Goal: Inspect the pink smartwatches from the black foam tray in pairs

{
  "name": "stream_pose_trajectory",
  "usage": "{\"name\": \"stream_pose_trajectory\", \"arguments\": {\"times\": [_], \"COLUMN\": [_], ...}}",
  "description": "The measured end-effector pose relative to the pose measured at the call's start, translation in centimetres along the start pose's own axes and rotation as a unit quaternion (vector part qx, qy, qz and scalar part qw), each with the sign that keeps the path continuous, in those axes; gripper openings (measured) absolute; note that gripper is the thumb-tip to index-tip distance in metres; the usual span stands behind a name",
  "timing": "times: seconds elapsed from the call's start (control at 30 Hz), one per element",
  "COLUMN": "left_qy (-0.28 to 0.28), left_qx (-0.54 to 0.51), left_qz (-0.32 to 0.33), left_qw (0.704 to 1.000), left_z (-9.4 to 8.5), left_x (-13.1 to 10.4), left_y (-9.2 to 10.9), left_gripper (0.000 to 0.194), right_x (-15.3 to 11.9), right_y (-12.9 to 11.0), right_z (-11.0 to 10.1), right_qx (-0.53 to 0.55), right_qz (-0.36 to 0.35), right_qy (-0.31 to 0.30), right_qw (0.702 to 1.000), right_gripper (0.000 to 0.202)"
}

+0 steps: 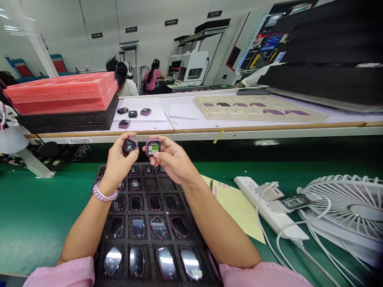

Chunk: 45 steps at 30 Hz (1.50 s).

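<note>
In my left hand [121,159] is a purple-framed smartwatch body [129,146] without a strap, its dark screen lit with a watch face. My right hand [172,159] holds a second smartwatch body [153,148], whose screen glows green and white, thumb at its lower edge. Both are raised side by side, a small gap apart, above a black foam tray [151,185]. Rows of similar watch bodies sit in the tray's square pockets; those in the far rows show lit text, the nearer ones [137,261] have dark, reflective screens. My forearms hide some pockets.
Several watch bodies [145,112] lie on papers on the shelf [185,126]. Pink foam [62,91] is stacked at left, a cream tray [254,107] at right. A yellow sheet [236,207], power strip [269,207], cables and white fan [350,207] occupy the bench's right. Two people sit beyond.
</note>
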State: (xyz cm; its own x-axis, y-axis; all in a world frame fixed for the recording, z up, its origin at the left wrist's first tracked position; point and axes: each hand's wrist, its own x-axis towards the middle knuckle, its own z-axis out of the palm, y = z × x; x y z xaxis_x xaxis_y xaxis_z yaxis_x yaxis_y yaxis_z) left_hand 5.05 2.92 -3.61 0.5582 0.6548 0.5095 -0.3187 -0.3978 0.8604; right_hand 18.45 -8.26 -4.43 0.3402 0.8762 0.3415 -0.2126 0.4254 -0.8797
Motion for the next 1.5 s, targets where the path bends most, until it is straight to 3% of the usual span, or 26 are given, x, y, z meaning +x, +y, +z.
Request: {"name": "stream_pose_trajectory", "arguments": {"times": [0.83, 1.5], "left_qy": [0.02, 0.021], "left_qx": [0.115, 0.082], "left_qz": [0.015, 0.015], "left_qw": [0.993, 0.996], "left_z": [0.0, -0.5], "left_x": [-0.1, -0.1], "left_y": [0.3, 1.1], "left_gripper": [0.039, 0.04], "right_x": [0.0, -0.1], "right_y": [0.1, -0.1], "right_z": [-0.1, 0.5], "right_qx": [-0.017, -0.044], "right_qz": [0.003, -0.006], "right_qy": [-0.006, -0.017], "right_qw": [1.0, 0.999], "right_gripper": [0.047, 0.045]}}
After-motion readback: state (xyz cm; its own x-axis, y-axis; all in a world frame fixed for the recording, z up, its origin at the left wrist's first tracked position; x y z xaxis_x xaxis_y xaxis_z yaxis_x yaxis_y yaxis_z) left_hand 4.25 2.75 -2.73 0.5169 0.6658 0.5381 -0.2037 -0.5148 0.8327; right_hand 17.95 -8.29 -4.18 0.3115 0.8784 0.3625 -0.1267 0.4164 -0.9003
